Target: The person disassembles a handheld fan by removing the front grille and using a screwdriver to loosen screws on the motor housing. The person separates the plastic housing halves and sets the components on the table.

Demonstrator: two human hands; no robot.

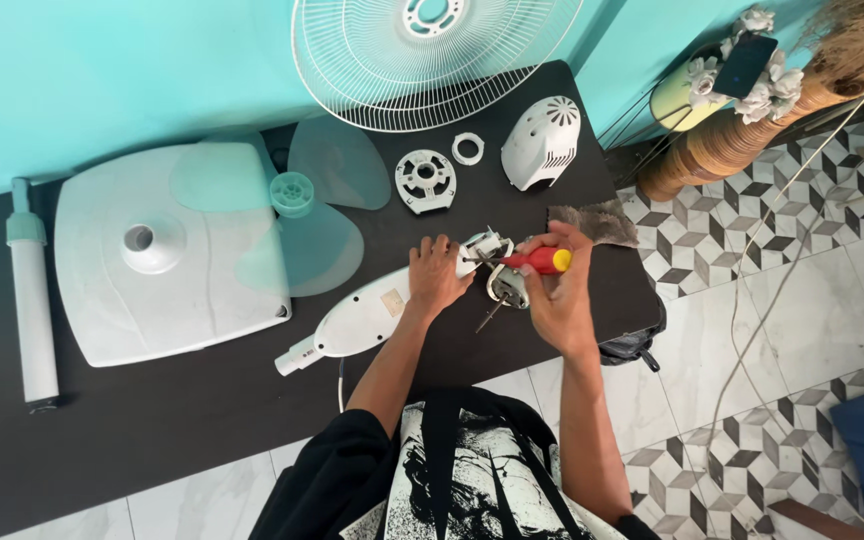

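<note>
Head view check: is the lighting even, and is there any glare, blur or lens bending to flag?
Head view: light is soft and even, with faint shadows under the white square fan base; no strong glare on the matte black table; the left hand and the right hand gripping the red-and-yellow-handled screwdriver look sharp; the table edges bow slightly, as with a wide lens.

Matt black table top [202, 420], glossy white plastic fan base [182, 300], white wire metal grille [352, 60], translucent teal plastic blades [332, 165], glossy red-and-yellow plastic screwdriver handle [542, 261]
</note>
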